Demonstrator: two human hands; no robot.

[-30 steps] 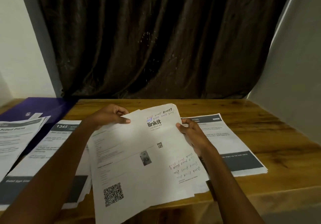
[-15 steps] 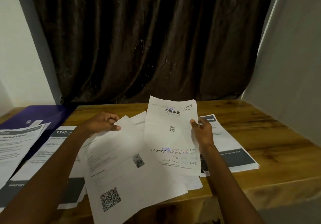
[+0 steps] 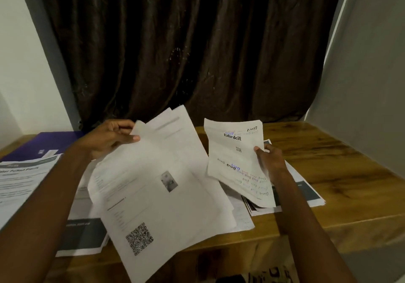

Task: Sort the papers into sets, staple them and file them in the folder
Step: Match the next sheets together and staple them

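The step in hand is sorting. The left hand (image 3: 109,139) grips a fanned sheaf (image 3: 157,195) by its far left corner, thumb on top and fingers curled behind, so the sheets hang tilted over the near edge of the worktop (image 3: 328,173). The right hand (image 3: 270,162) pinches a single sheet (image 3: 237,162), headed "blinkit" and scrawled with pen, at its right edge; that sheet is raised clear of the sheaf and hangs over the right pile (image 3: 306,195).

To do this well, the person would likely check the heading on the sheet against the pile below before letting go, lower it flat, and square its edges with that pile, since sets that lie askew will staple badly. The left grip looks slack enough that sheets could slide out of the fan; a firmer pinch or resting the sheaf on the worktop would be safer. Each pile should be kept apart from the next so sets do not mix.

As for containers, a purple folder (image 3: 43,146) lies flat at the far left of the worktop, partly under the left pile (image 3: 19,179). Whether anything is filed inside cannot be told. A middle pile (image 3: 81,234) with a dark band lies under the left arm. No stapler shows.
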